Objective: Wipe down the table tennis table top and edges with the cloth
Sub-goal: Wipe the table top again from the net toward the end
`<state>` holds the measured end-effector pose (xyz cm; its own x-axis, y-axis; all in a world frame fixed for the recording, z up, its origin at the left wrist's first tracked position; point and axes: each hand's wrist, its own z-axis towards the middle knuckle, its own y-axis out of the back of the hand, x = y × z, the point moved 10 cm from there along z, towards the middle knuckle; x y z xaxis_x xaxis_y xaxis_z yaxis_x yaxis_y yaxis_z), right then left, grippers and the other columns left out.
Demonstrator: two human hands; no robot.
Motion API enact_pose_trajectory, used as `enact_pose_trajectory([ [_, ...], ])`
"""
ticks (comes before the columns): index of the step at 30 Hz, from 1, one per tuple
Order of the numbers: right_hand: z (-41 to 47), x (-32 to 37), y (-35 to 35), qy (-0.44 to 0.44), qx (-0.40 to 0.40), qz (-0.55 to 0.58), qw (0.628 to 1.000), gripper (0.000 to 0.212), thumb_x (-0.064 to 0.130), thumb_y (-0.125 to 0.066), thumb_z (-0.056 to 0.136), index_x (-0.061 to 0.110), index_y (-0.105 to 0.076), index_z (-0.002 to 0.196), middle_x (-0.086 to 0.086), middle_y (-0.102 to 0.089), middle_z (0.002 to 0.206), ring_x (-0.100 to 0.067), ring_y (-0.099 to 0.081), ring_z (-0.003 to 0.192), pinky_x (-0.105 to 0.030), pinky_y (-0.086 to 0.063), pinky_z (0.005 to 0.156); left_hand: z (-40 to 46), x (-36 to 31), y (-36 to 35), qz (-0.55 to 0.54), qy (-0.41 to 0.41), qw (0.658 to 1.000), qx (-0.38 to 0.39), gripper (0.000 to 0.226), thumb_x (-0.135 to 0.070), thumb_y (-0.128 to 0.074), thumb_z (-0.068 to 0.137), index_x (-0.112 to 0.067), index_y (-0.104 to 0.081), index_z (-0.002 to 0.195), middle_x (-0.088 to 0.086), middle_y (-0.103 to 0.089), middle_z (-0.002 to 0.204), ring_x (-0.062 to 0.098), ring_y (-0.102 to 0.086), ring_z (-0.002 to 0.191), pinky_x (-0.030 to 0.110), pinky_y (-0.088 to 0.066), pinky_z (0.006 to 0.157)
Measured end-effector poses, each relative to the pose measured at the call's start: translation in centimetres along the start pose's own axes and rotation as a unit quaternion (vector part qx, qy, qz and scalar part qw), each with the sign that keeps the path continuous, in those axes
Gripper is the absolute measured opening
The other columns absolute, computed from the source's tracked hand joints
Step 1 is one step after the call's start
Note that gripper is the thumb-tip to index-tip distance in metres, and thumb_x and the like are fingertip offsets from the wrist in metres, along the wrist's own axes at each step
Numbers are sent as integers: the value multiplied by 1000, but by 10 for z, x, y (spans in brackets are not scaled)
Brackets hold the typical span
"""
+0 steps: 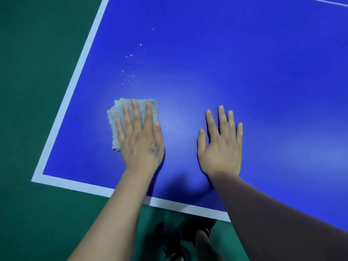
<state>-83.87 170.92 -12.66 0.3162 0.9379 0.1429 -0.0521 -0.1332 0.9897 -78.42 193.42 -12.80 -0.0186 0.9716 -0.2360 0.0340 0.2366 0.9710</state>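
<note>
The blue table tennis table (pixel 235 68) fills most of the view, with a white border line along its left and near edges. A folded grey cloth (pixel 116 117) lies flat on the top near the left corner. My left hand (pixel 141 136) presses on the cloth with straight, spread fingers. My right hand (pixel 220 144) rests flat on the bare blue surface to the right of it, fingers straight, holding nothing. White specks (pixel 131 72) are scattered on the top just beyond the cloth.
Green floor (pixel 33 91) surrounds the table on the left and below the near edge. My feet in dark shoes (pixel 180 240) stand on it close to the near edge. A thin white line (pixel 327 1) crosses the far right corner of the top.
</note>
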Motion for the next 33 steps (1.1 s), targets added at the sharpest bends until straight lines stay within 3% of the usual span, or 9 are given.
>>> enact_pose_trajectory([
  [5,1,2,3,2,-12,12,1000,61,51,-26,111,30,-31,169,1,-15,180,-24,-6,167,-55,-10,134,-24,-65,-11,15,-151,988,18,59,-41,-20,116,-26,-12,172,6,-4,180,26,2,166,54,-10,133],
  [9,1,3,4,1,-15,11,1000,62,52,-25,111,29,-32,168,1,-16,179,-24,-7,167,-55,-10,134,-70,-56,-12,22,-213,976,48,57,-38,-25,115,-28,-17,171,2,-8,179,24,-3,166,53,-17,132],
  [13,2,3,4,0,-16,8,1000,61,50,-27,111,29,-33,168,1,-16,179,-24,-7,167,-55,-11,134,-94,-14,-4,22,-196,978,65,57,-35,-30,114,-29,-23,170,1,-13,179,24,-8,166,53,-18,132],
  [19,2,3,4,1,-24,8,1000,60,49,-30,111,28,-35,167,0,-18,179,-25,-10,166,-55,-12,133,-43,34,9,46,-102,993,44,58,-39,-22,114,-28,-19,171,4,-10,179,26,-3,166,52,-8,134],
  [28,2,3,6,3,-34,7,999,60,47,-32,111,27,-36,167,-1,-20,178,-26,-12,166,-56,-13,133,40,-10,2,13,-73,997,-3,60,-43,-16,114,-26,-18,171,8,-7,179,29,-1,166,54,-5,133],
  [33,1,4,6,1,-34,14,999,59,47,-34,111,28,-37,167,0,-20,178,-25,-12,166,-55,-11,133,1,-60,-10,16,-164,986,21,59,-41,-18,115,-27,-10,172,5,-1,180,26,5,166,53,-6,133],
])
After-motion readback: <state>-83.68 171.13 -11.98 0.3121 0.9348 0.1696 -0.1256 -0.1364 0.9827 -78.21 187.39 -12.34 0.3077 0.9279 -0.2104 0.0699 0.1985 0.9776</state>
